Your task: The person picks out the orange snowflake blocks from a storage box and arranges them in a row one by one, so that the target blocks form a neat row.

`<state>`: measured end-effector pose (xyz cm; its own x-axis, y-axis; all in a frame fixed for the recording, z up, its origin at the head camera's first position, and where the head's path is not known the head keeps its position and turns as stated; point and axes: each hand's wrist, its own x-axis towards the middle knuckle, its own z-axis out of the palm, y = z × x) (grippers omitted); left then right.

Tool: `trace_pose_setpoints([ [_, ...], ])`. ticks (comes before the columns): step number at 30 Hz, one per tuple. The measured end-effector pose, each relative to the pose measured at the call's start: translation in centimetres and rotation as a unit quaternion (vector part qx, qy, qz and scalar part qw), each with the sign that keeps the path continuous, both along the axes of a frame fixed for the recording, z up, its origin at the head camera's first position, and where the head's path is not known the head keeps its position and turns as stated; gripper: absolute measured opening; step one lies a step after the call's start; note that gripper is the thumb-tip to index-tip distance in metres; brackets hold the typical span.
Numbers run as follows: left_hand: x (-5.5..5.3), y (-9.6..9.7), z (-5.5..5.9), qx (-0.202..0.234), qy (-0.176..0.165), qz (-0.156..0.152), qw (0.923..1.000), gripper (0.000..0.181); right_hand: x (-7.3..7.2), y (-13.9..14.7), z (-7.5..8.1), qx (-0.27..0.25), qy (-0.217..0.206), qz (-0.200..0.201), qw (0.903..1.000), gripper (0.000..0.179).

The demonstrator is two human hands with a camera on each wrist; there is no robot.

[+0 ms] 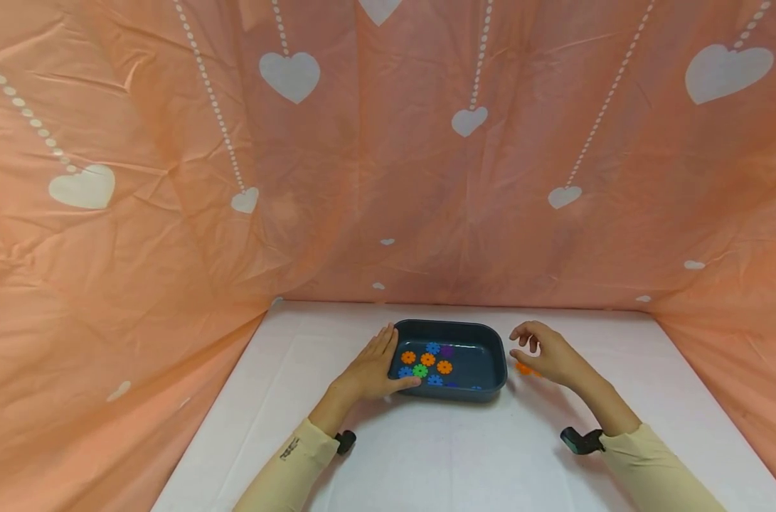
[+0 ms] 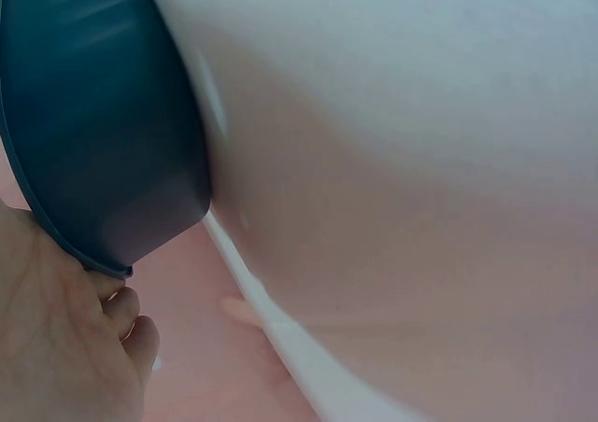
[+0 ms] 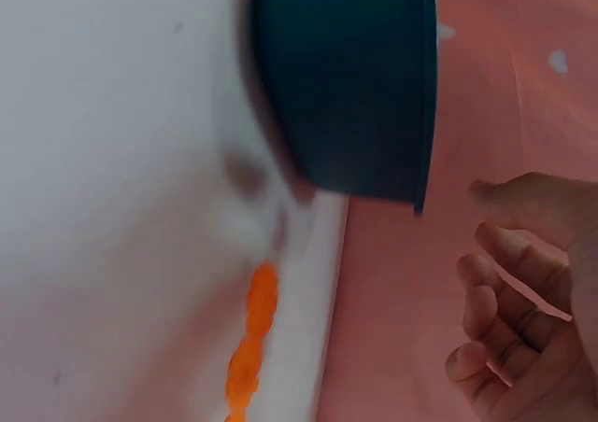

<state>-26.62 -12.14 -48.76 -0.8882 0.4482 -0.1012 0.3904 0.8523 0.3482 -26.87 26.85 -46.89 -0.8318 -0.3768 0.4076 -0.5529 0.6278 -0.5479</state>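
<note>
A dark blue-grey plastic basin (image 1: 471, 363) holds several flower-shaped plastic discs, among them a green disc (image 1: 420, 370), an orange disc (image 1: 444, 367) and a blue disc (image 1: 432, 348). My left hand (image 1: 376, 366) rests along the basin's left rim, its fingers straight and its thumb over the front rim. In the left wrist view that hand (image 2: 65, 319) lies against the rim. To the right of the basin my right hand (image 1: 550, 353) hovers with loosely bent fingers and nothing in them. Below it are orange discs (image 1: 525, 369), partly hidden; the right wrist view shows these orange discs (image 3: 245, 361) on the table.
The basin stands on a white-covered table (image 1: 452, 455), towards its back edge. A pink curtain (image 1: 388, 178) with white hearts hangs behind and along both sides. Each wrist carries a small black camera, such as the right camera (image 1: 581, 441).
</note>
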Motion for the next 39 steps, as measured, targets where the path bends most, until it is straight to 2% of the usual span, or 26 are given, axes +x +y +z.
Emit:
trace_pose_setpoints([
  [5, -0.1, 0.1, 0.0, 0.002, 0.001, 0.000, 1.0000, 0.120, -0.5, -1.7, -0.1, -0.005, 0.042, 0.043, 0.9982, 0.024],
  [7, -0.1, 0.1, 0.0, 0.001, 0.002, 0.000, 1.0000, 0.120, -0.6, -2.3, -0.1, 0.000, 0.044, 0.056, 0.9975, 0.025],
  [18, -0.2, 0.1, 0.2, -0.009, 0.006, 0.000, 0.9999, 0.120, -1.9, -5.6, -0.3, 0.046, -0.030, 0.103, 0.9931, 0.029],
  [24, -0.2, 0.1, 0.3, -0.006, 0.004, 0.001, 1.0000, 0.120, -2.7, -7.0, -0.8, 0.082, -0.051, 0.117, 0.9883, 0.029],
  [35, -0.2, 0.0, -0.1, -0.004, 0.002, -0.004, 1.0000, 0.120, -3.5, -8.8, -1.6, 0.112, -0.060, 0.130, 0.9833, 0.028],
  [39, -0.2, 0.0, -0.2, -0.001, 0.001, -0.003, 1.0000, 0.120, -3.8, -9.4, -2.0, 0.122, -0.078, 0.130, 0.9808, 0.027],
])
